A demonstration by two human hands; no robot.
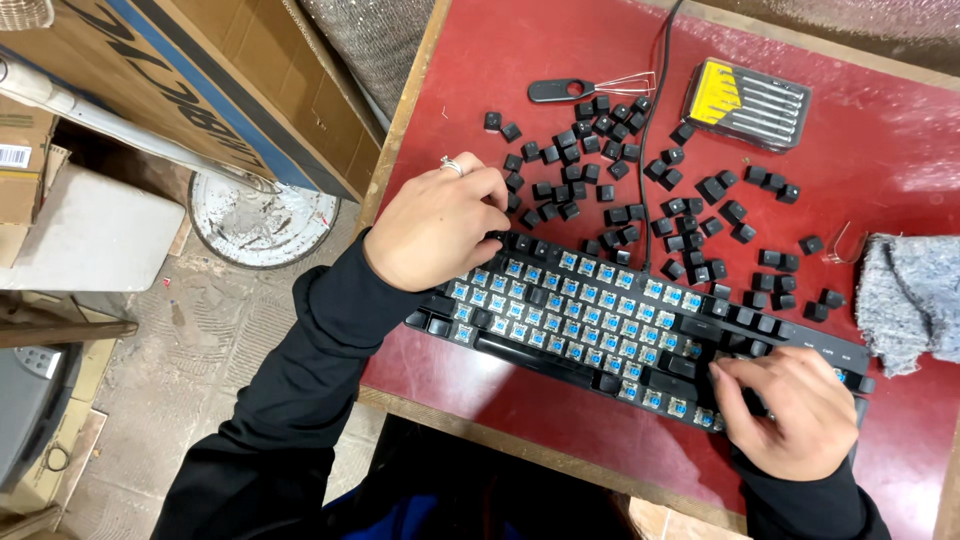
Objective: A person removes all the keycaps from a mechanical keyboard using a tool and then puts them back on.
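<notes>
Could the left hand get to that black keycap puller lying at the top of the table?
Probably yes. The left hand rests on the keyboard; bare red table lies between it and the puller, with loose keycaps off to the right.

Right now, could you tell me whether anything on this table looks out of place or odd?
Yes: the keyboard lies askew with most switches bare, and its black keycaps are scattered loose across the red table. Left hand and right hand rest on its ends.

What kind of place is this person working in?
Probably a small repair workshop or storeroom: a red worktable carries a keyboard stripped of keycaps and a precision screwdriver set, with cardboard boxes alongside.
</notes>
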